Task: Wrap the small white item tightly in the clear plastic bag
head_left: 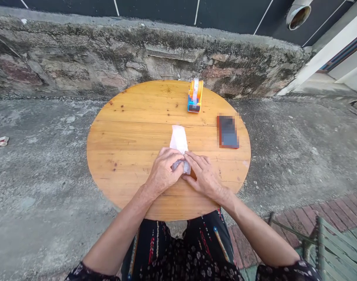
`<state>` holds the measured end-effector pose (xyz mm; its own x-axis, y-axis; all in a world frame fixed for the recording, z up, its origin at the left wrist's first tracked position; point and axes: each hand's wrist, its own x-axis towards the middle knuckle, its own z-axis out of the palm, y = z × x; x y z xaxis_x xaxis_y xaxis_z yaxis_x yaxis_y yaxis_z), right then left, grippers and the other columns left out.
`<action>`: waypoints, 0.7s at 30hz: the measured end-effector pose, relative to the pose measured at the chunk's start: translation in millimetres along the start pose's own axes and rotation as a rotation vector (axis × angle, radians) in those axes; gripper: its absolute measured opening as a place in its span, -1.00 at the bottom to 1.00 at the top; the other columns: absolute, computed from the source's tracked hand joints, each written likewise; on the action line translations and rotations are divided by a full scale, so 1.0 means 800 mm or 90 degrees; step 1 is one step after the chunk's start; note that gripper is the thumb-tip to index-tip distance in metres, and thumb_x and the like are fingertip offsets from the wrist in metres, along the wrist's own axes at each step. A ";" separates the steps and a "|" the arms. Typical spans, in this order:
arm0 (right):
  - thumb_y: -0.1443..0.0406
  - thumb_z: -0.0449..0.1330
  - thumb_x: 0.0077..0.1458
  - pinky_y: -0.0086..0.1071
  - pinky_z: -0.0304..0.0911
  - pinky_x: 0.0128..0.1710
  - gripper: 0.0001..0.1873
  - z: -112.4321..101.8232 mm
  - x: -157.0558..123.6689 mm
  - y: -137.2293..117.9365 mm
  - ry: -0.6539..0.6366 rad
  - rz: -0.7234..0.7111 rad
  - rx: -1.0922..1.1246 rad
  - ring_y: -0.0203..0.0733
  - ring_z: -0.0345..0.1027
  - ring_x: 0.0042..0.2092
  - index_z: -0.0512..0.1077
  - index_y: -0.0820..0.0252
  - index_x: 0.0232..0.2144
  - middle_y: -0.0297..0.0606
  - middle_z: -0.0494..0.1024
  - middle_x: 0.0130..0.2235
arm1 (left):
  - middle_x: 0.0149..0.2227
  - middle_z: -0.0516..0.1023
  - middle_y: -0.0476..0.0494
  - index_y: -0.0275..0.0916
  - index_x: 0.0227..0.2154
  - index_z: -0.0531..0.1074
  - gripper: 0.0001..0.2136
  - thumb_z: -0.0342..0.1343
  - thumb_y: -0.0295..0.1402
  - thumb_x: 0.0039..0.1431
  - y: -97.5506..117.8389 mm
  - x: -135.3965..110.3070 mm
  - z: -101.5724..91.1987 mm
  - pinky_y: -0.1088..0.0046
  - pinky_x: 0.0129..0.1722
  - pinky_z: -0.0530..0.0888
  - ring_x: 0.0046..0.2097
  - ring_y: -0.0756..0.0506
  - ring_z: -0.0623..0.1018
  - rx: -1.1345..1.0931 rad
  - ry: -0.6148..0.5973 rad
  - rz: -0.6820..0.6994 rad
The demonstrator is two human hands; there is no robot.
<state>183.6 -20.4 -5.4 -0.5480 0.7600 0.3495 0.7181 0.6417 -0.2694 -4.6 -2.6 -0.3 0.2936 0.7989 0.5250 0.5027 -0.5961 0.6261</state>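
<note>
Touching white wrap [179, 139], tape [195, 92] in dispenser [194, 107]

Outdoor spot beside a building; yard or lane, cannot tell which. Evidence: rough concrete [43, 187] underfoot, weathered, stained stonework [108, 62] below dark tiles [155, 11], an open pipe [298, 16] jutting from the facade. Brick paving [301, 216] at right, with a slatted chair [339, 242]. Small carton [1, 141] lies on the ground. Round wooden table [122, 132] stands near the stonework.

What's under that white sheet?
The table shows around the white sheet. Whatever lies directly beneath it can't be seen; the left hand also covers part of its near half.
</note>
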 end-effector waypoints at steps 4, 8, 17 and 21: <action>0.30 0.09 0.25 0.00 0.23 0.05 -0.50 0.003 0.008 0.000 0.022 -0.019 -0.035 0.08 0.33 0.10 0.23 0.30 0.21 0.03 0.40 0.18 | -0.18 0.57 -0.10 -0.24 -0.25 0.51 -0.78 0.06 -0.58 0.09 -0.003 -0.001 0.001 0.29 -0.05 0.43 -0.12 -0.11 0.46 -0.009 0.004 -0.014; 0.34 0.09 0.23 -0.02 0.25 0.02 -0.52 0.002 0.013 0.000 0.030 -0.023 -0.030 0.07 0.37 0.04 0.26 0.28 0.19 0.02 0.44 0.14 | -0.20 0.57 -0.10 -0.24 -0.26 0.51 -0.79 0.06 -0.58 0.08 -0.003 -0.001 0.002 0.29 -0.06 0.44 -0.13 -0.11 0.47 -0.026 0.010 -0.029; 0.33 0.18 0.16 -0.05 0.27 0.03 -0.59 -0.010 0.020 -0.006 0.011 0.002 0.056 0.04 0.39 0.03 0.34 0.22 0.07 -0.03 0.51 0.05 | -0.25 0.58 -0.08 -0.21 -0.35 0.51 -0.82 0.07 -0.56 0.05 0.003 0.001 -0.002 0.28 -0.09 0.45 -0.15 -0.13 0.50 -0.063 0.000 -0.097; 0.31 0.21 0.13 -0.08 0.25 0.05 -0.63 -0.020 0.018 -0.009 -0.018 -0.003 0.098 0.01 0.41 0.02 0.35 0.20 0.01 -0.08 0.54 0.01 | -0.28 0.58 -0.07 -0.21 -0.38 0.52 -0.84 0.07 -0.54 0.06 0.012 0.000 -0.009 0.32 -0.14 0.44 -0.18 -0.11 0.52 -0.057 -0.040 -0.141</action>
<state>177.3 -15.6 16.2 -0.5647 0.7577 0.3270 0.6421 0.6523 -0.4027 -5.7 -9.0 9.9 0.2356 0.9126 0.3342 0.4873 -0.4085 0.7718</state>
